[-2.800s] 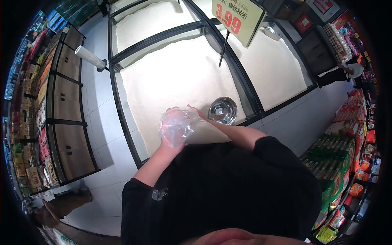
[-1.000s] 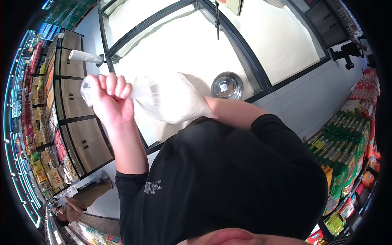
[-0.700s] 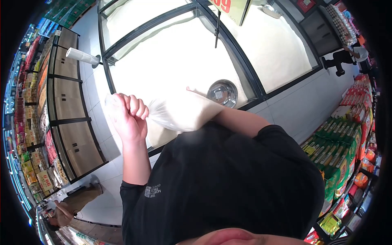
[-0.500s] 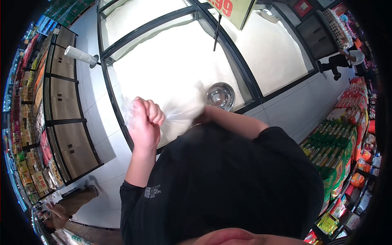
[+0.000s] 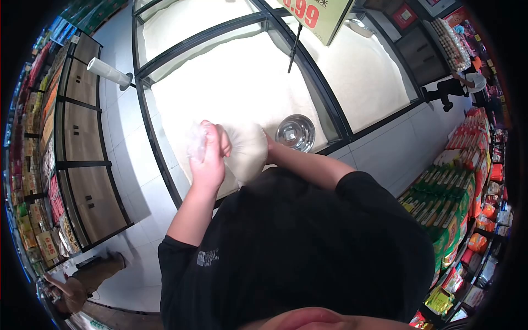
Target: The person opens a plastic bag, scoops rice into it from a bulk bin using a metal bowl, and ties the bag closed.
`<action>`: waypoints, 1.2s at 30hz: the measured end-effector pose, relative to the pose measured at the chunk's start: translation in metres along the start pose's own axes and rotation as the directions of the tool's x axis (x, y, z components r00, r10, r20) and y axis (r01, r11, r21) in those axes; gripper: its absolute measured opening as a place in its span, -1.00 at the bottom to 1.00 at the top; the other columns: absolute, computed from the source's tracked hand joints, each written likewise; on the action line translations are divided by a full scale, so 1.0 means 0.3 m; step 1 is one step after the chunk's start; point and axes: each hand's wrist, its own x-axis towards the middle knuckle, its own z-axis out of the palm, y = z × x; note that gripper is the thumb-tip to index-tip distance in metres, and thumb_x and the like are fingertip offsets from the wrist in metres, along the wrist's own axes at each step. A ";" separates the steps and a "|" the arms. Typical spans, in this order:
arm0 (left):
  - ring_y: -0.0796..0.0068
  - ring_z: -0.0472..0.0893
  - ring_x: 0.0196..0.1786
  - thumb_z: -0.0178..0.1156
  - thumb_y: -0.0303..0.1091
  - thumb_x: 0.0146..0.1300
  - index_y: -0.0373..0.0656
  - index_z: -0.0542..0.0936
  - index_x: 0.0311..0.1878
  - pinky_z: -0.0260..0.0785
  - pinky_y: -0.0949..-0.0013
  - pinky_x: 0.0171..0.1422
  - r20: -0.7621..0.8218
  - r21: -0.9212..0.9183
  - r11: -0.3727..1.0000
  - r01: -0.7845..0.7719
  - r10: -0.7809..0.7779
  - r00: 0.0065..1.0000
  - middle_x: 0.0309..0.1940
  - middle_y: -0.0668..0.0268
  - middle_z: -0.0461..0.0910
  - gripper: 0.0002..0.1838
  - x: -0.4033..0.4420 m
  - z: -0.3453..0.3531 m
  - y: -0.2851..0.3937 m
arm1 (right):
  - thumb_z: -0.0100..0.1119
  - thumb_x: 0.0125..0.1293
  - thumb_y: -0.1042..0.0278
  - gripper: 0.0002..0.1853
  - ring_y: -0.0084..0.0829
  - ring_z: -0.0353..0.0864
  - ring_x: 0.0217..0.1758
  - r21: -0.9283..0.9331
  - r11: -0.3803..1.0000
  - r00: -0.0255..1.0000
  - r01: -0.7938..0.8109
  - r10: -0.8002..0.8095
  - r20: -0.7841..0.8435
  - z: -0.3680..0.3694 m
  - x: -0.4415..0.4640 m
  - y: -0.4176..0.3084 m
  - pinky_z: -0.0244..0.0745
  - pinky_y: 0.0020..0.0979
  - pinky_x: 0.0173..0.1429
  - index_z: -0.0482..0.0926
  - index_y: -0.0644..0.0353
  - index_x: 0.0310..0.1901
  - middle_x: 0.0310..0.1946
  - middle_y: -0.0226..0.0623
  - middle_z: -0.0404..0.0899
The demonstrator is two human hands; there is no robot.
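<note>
My left hand [image 5: 214,146] is closed round the gathered neck of a clear plastic bag [image 5: 247,154], whose loose top pokes out past the fist. The bag is rounded and full of white rice-like grain. My right hand [image 5: 269,148] is against the bag's right side, its fingers mostly hidden behind the bag. Both hands are over the near part of a bin of white grain [image 5: 231,82]. A shiny metal bowl [image 5: 289,140] lies on the grain just right of my right hand.
A dark bin frame [image 5: 330,99] surrounds the grain, with a price sign [image 5: 316,19] above. A plastic bag roll [image 5: 110,73] stands left. Stacked green packs [image 5: 440,203] are at right. One person [image 5: 82,283] is lower left, another [image 5: 462,85] upper right.
My left hand has shifted right and slightly up, closer to my right hand. The bag, stretched sideways and blurred before, now looks rounder and more upright between my hands.
</note>
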 end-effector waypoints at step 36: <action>0.44 0.68 -0.15 0.37 -0.43 0.34 -0.21 0.49 0.20 0.56 0.34 0.01 -0.423 0.673 0.708 0.214 0.130 0.897 -0.09 0.19 0.69 -0.59 0.027 0.021 -0.235 | 0.19 0.39 0.08 -0.53 -0.22 0.61 0.22 -0.047 0.978 0.941 -0.202 0.207 0.267 -0.074 -0.153 -0.039 0.50 -0.17 0.31 0.53 0.16 0.23 0.16 -0.16 0.61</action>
